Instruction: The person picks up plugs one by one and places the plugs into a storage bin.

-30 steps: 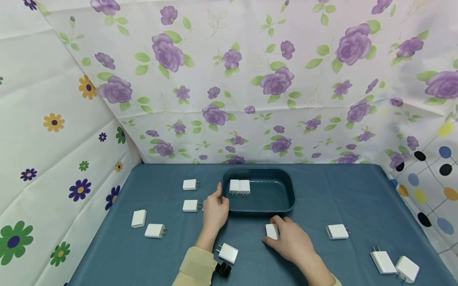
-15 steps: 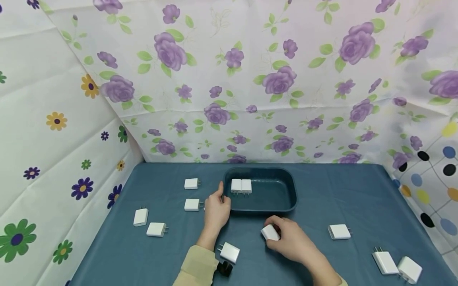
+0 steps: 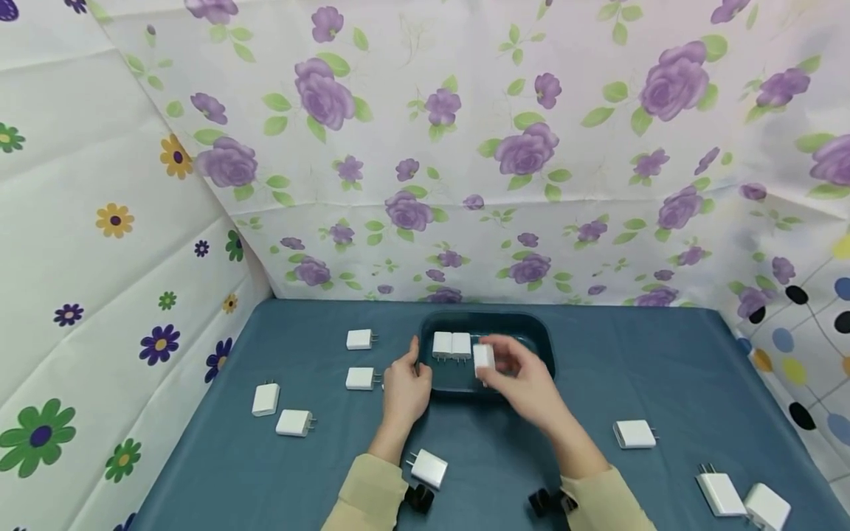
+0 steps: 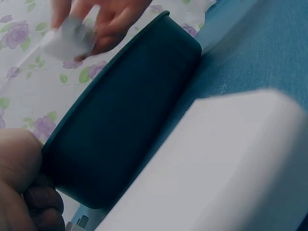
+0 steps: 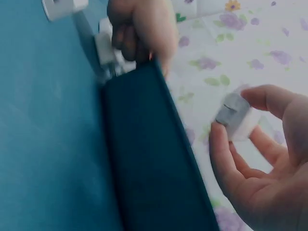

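Smooth plastic chargers (image 3: 484, 358), glossy plastic tray (image 3: 453, 378), matt tablecloth (image 3: 651, 369)

Purple-flowered white backdrop (image 3: 458, 166) behind a blue tabletop (image 3: 631, 361)

You can read no text, label, brand, number or sign in any of the three views. Right of center in the right wrist view, the white charger (image 5: 237, 115) shows you dark marks (image 5: 230, 107) on its gray end (too blurred to call lettering).
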The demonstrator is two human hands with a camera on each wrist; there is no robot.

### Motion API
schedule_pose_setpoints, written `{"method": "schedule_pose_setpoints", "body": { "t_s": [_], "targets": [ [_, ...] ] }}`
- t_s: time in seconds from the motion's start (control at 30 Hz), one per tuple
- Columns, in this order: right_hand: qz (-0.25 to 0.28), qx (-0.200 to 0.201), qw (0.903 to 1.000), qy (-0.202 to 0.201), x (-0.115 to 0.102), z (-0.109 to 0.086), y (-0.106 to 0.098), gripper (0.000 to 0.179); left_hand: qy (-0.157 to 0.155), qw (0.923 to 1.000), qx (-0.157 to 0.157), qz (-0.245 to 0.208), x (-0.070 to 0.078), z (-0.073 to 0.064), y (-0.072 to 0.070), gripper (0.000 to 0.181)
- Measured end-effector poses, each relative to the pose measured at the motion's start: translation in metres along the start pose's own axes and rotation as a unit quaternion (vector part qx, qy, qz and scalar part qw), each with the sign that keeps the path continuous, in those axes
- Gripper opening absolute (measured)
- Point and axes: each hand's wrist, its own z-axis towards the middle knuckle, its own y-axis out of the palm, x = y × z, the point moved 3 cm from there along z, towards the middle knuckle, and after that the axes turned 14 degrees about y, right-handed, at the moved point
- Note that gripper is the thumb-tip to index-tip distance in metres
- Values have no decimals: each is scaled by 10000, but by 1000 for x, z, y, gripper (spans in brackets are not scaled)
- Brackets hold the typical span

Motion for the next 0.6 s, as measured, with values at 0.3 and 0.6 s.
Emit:
{"method": "schedule_pose_setpoints", "body": {
  "t_s": [0.3,0.6],
  "targets": [
    [-1402,667,9840,871,18,62,11,53,-36,10000,-55,-36,-2,-3,0,58],
    [-1718,750,9741,1261,17,67,13,59,125,9998,-41,116,0,1,-1,58]
  ]
}}
